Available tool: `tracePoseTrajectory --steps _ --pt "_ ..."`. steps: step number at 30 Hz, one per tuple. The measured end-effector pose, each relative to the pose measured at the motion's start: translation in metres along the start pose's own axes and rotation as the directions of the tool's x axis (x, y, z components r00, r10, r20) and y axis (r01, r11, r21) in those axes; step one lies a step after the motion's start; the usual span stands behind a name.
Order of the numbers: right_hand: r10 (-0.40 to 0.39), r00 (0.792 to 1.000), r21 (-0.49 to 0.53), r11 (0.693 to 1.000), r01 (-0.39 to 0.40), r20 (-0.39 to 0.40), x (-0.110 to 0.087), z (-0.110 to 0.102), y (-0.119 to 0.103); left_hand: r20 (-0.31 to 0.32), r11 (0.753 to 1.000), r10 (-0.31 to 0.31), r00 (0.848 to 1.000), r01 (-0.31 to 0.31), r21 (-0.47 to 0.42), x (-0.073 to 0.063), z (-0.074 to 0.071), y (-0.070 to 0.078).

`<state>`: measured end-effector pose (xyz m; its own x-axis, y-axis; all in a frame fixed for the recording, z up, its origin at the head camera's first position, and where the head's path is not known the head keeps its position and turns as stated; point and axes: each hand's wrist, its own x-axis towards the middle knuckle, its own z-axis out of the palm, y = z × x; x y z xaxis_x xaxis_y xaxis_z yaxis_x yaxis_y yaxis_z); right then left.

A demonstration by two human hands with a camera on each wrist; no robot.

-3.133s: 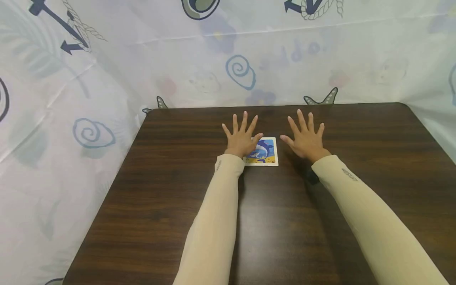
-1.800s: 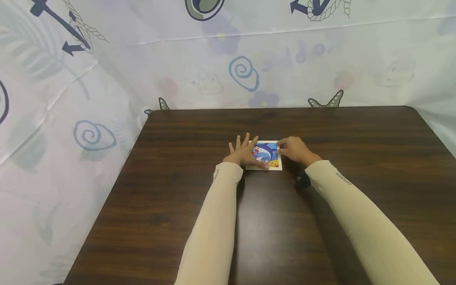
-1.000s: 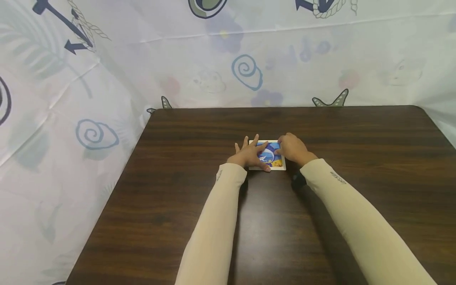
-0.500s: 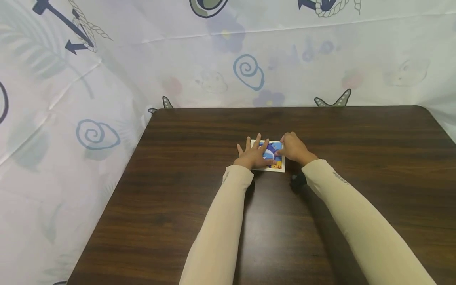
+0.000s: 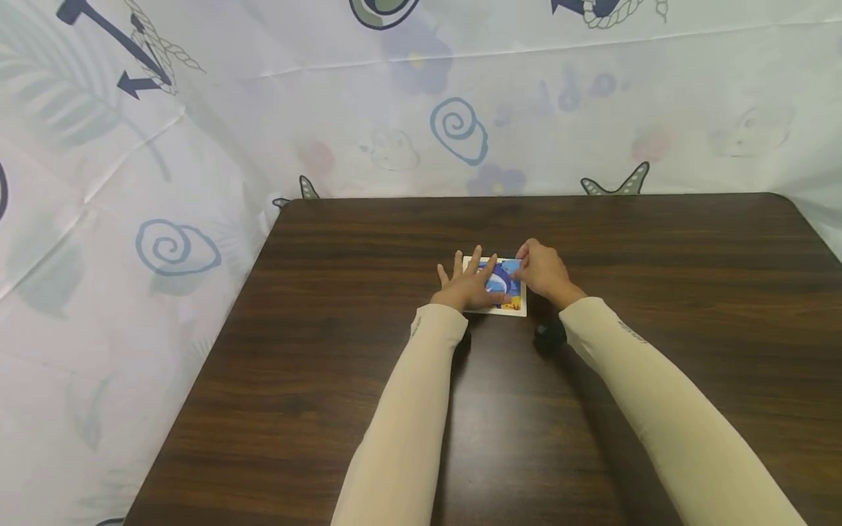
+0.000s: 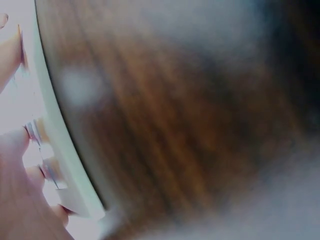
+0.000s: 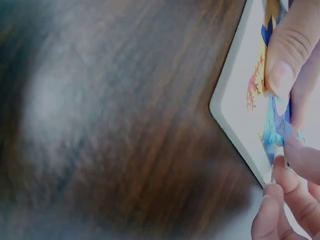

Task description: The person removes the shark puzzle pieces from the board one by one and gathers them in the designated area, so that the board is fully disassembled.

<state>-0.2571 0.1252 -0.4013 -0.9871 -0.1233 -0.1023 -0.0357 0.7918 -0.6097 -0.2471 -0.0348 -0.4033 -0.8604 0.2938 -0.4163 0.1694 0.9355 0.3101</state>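
A small picture puzzle (image 5: 514,301) with a white frame and a blue dolphin scene lies flat on the dark table. My left hand (image 5: 467,288) rests on its left part with fingers spread, hiding that side. At the upper right corner is my right hand (image 5: 544,273), its thumb and fingers bent together. In the right wrist view, its fingertips pinch what looks like a blue puzzle piece (image 7: 278,125) near the frame (image 7: 229,102); the fingers partly hide it. The left wrist view shows the frame's edge (image 6: 62,142) beside the left hand's fingers.
The brown wood-grain table (image 5: 296,365) reaches back to a white printed cloth (image 5: 368,95) that hangs behind and to the left. A black wrist device (image 5: 549,337) sits under the right wrist.
Both hands were spread wide at first, the right one off the puzzle. The right then came to the puzzle's right edge, and lately shifted slightly up. The left slid a little right across the picture.
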Motion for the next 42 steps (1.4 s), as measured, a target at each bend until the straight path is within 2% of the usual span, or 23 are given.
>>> tracePoseTrajectory --steps 6,10,14,19,24,28,42 --pt "-0.017 0.995 0.165 0.986 0.033 -0.094 0.000 -0.013 0.014 -0.007 1.000 0.013 1.000 -0.013 0.001 0.002 0.001 -0.001" --pt "0.019 0.997 0.205 0.979 -0.002 -0.080 -0.002 -0.031 0.029 -0.010 1.000 0.012 1.000 -0.012 0.005 0.002 0.002 -0.002" --pt "0.086 0.996 0.222 0.972 -0.076 -0.038 -0.001 -0.042 0.043 -0.006 1.000 0.016 1.000 -0.016 -0.011 0.003 0.002 -0.003" --pt "0.147 0.989 0.154 0.978 -0.142 -0.025 -0.001 -0.041 0.050 -0.001 0.999 0.026 1.000 -0.026 -0.030 0.004 0.003 -0.005" --pt "0.169 0.984 0.027 0.985 -0.168 -0.063 -0.004 -0.037 0.048 -0.005 0.999 0.024 1.000 -0.024 -0.031 0.005 0.003 -0.004" --pt "0.174 0.983 -0.035 0.984 -0.177 -0.060 -0.004 -0.036 0.045 -0.005 0.999 0.016 1.000 -0.016 -0.035 0.005 0.003 -0.003" --pt "0.190 0.981 -0.065 0.979 -0.191 -0.021 -0.002 -0.035 0.043 -0.024 0.999 0.002 1.000 -0.003 -0.048 0.003 0.002 0.000"
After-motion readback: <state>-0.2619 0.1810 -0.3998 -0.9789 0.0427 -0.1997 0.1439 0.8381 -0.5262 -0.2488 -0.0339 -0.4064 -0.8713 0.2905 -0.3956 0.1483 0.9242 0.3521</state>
